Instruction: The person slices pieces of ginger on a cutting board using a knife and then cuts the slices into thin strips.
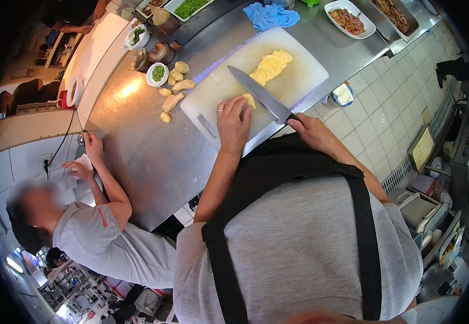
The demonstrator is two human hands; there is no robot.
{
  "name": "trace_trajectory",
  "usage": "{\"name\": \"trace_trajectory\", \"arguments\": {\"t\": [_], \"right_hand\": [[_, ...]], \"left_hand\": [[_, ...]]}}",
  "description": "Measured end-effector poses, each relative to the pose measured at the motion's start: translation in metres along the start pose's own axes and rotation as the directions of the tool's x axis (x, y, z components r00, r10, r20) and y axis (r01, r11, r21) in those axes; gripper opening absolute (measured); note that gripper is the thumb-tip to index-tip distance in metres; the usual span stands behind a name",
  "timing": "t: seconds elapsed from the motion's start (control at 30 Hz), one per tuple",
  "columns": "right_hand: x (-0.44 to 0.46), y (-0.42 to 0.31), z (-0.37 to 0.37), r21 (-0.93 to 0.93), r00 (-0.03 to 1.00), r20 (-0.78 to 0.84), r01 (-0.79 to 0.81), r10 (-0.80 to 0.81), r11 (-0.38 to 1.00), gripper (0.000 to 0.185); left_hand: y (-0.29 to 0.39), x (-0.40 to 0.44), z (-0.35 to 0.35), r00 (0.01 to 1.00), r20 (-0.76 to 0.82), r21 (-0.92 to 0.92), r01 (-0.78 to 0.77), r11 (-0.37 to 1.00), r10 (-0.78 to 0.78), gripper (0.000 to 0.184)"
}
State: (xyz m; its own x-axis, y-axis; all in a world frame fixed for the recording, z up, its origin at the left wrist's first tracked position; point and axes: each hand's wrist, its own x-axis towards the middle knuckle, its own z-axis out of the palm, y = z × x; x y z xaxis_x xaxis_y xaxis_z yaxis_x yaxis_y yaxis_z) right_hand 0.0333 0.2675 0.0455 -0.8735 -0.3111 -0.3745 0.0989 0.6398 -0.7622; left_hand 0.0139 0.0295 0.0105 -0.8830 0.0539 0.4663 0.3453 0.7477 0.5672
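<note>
A white cutting board [213, 94] lies on the steel counter. My right hand [312, 132] is closed round the black handle of a large knife [264, 97], whose blade reaches across the board. Just left of the blade, my left hand [234, 121] wears a ring and has its bent fingertips on a small yellow piece [249, 101]. Beyond the blade, a row of thin yellow slices [271, 66] overlaps on the board. Several peeled yellow pieces [182, 85] lie on the counter left of the board, beside a small white bowl of chopped greens [158, 74].
A co-worker [94, 227] stands at the left, hands near the counter's edge. Jars [160, 53] stand behind the small bowl. A blue cloth [271, 16] and a white dish of brown food [349, 22] are at the back. A tub [343, 95] is right of the board.
</note>
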Motion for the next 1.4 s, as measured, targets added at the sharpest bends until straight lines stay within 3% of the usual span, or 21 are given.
{"name": "trace_trajectory", "arguments": {"t": [0.13, 0.23, 1.4], "right_hand": [[-0.001, -0.006, -0.003, -0.007, 0.999, 0.022, -0.028, 0.028, 1.0, 0.046], [0.001, 0.003, 0.006, -0.037, 0.998, 0.019, 0.056, -0.055, 0.998, 0.044], [-0.004, -0.006, 0.004, -0.083, 0.999, -0.029, 0.018, -0.02, 0.996, 0.04]], "left_hand": [[0.002, 0.001, 0.0, 1.0, -0.005, 0.001, -0.002, 1.0, 0.002, 0.024], [0.002, 0.001, -0.001, 1.0, 0.004, 0.016, -0.019, 1.0, 0.019, 0.024], [0.001, 0.001, -0.002, 1.0, 0.011, 0.033, -0.028, 0.999, 0.028, 0.023]]}}
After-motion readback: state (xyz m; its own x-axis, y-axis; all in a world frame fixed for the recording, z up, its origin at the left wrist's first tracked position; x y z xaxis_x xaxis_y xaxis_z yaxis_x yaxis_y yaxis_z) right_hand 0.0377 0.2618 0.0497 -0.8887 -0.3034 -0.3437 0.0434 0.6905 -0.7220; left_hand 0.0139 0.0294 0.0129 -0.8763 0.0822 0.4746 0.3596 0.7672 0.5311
